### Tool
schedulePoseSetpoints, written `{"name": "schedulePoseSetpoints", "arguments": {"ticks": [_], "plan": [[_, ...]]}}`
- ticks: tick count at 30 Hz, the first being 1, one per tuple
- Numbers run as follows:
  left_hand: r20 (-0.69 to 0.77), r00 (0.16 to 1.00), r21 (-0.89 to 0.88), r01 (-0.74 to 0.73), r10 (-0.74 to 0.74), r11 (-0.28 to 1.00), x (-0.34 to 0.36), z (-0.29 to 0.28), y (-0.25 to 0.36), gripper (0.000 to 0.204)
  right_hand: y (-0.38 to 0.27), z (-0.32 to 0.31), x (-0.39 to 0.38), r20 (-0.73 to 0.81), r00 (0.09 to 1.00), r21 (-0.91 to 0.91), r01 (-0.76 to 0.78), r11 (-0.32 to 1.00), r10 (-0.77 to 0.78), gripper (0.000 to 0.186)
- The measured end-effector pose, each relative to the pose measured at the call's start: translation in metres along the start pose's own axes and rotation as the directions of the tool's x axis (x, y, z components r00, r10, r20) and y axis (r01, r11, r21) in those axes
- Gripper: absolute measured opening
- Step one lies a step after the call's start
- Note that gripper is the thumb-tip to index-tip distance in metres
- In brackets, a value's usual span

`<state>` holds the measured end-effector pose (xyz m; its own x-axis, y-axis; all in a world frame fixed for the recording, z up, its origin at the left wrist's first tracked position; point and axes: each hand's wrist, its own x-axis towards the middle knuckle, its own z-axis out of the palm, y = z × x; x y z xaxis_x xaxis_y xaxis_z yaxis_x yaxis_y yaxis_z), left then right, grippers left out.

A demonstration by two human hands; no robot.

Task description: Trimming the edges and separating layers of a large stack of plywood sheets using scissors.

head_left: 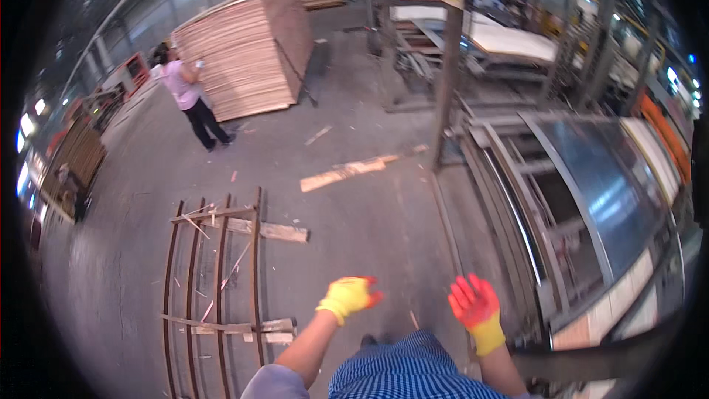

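My left hand, in a yellow glove with red fingers, hangs over the concrete floor with fingers loosely bent and apart, holding nothing. It is to the right of a rusty metal-bar rack lying on the floor with wooden slats under it. My right hand, gloved alike, is empty with fingers spread and palm side hidden. It is just left of a metal machine frame with a shiny steel sheet. My blue checked apron shows between my forearms.
A person in pink stands beside a tall stack of wood sheets. Loose planks lie on the floor ahead. A steel post and conveyor machinery occupy the right. Another wood stack is at far left.
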<state>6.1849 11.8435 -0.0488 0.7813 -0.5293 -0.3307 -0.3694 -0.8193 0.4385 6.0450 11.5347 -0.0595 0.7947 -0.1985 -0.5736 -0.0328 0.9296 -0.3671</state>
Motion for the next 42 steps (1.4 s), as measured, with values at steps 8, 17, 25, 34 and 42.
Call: {"name": "schedulePoseSetpoints", "arguments": {"ticks": [8, 17, 25, 34, 42], "plan": [[0.009, 0.924, -0.087, -0.38, 0.382, 0.921, 0.229, -0.126, 0.053, 0.058, -0.055, 0.03, 0.255, -0.064, 0.996, -0.062, -0.058, 0.996, 0.054, 0.045], [-0.26, 0.963, -0.038, 0.064, -0.072, 0.997, 0.368, -0.259, -0.115, 0.052, -0.035, 0.355, 0.517, 0.241, 0.946, -0.521, -0.064, 0.851, 0.218, 0.055], [-0.029, 0.852, 0.03, 0.523, -0.522, 0.852, 0.452, -0.363, -0.323, 0.063, -0.011, 0.507, 0.691, 0.344, 0.92, -0.625, 0.076, 0.777, 0.188, 0.055], [-0.609, 0.783, -0.143, 0.045, -0.124, 0.989, 0.761, -0.581, -0.407, 0.065, -0.09, 0.537, 0.904, 0.001, 0.991, -0.473, 0.122, 0.873, -0.137, 0.044], [-0.82, 0.565, -0.158, -0.076, -0.088, 0.985, 0.99, -0.822, -0.487, 0.076, -0.122, 0.634, 1.175, -0.003, 1.0, -0.436, 0.018, 0.9, -0.021, 0.039]]}}
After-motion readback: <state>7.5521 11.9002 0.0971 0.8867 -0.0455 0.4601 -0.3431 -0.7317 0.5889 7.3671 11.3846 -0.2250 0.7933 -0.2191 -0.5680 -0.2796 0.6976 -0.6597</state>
